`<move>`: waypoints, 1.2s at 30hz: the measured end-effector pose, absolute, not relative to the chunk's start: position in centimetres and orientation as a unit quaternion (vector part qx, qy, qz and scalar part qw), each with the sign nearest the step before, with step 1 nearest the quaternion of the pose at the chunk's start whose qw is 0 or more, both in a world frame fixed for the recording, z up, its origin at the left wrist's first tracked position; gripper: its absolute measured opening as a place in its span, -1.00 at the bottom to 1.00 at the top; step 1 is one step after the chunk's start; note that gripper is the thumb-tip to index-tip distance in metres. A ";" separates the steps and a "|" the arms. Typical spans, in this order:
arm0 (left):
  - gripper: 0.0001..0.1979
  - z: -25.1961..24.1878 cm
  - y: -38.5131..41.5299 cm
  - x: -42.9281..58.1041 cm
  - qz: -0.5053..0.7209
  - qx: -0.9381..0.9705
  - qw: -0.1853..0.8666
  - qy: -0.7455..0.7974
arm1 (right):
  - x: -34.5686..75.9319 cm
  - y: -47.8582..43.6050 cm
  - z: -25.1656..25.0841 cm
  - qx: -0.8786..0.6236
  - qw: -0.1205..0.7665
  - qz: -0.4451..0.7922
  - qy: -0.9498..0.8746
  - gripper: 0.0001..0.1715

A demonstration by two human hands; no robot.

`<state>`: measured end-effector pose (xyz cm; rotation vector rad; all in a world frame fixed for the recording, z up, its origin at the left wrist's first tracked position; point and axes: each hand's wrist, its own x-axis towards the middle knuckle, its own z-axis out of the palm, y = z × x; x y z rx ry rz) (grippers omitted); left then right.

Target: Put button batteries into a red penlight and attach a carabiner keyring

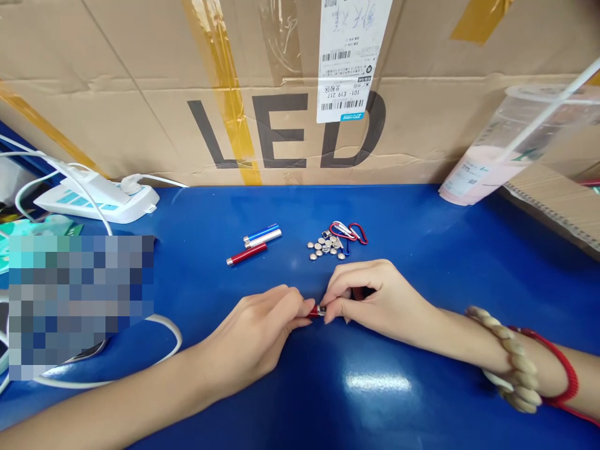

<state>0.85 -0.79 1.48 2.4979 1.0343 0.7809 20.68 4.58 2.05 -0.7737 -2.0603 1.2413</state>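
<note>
Both hands meet on a small red tube [313, 311], low over the blue counter [422, 250].
Left hand [260, 334] pinches the red barrel; right hand [375, 300] pinches its silver end; fingertips nearly touching, forearms angled inward; probably best to hold both parts in line and twist lightly; button cells [325, 247] and spare tubes [255, 242] lie just beyond.

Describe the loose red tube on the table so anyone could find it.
On the blue table, left of the pile of button cells, lies a blue and silver pair of tubes. The red tube lies apart, nearer the camera, the only red one of three.
</note>
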 end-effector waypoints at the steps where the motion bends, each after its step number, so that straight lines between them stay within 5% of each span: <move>1: -0.80 1.5 -0.8 0.9 0.276 0.877 0.157 0.362 | 20.6 4.5 2.1 -0.298 0.303 0.471 -0.773 -0.74; 12: -0.92 1.6 -0.9 1.1 0.334 0.853 0.146 0.372 | 20.5 4.7 2.2 -0.330 0.274 0.567 -0.703 -0.75; 19: -0.76 1.9 -1.1 1.0 0.287 0.849 0.199 0.396 | 20.6 5.0 2.3 -0.341 0.244 0.572 -0.705 -0.70; 36: -0.77 2.1 -0.8 0.6 0.270 0.844 0.226 0.405 | 20.8 5.0 2.3 -0.343 0.212 0.562 -0.723 -0.65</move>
